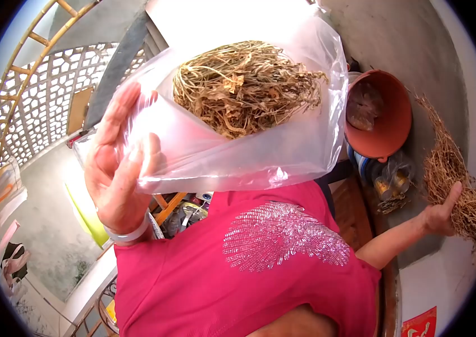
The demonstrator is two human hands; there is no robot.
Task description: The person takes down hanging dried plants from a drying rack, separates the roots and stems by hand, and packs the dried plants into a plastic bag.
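Note:
My left hand (pixel 117 168) grips the left side of a clear plastic bag (pixel 238 163), with the fingers partly seen through the film. Inside the bag lies a bundle of dried stems and leaves (pixel 243 87). Out at the far right, my right hand (pixel 441 216) is closed around another bundle of dried plants (pixel 446 168), its thumb on the near side. The two hands are far apart, and the right one does not touch the bag.
A reddish-brown bucket (pixel 387 129) with a plastic bag inside stands right of the clear bag. Below it is a small clear bag (pixel 392 180) with yellowish contents. A bamboo ladder (pixel 21 70) leans at the upper left, before a lattice wall (pixel 38 104).

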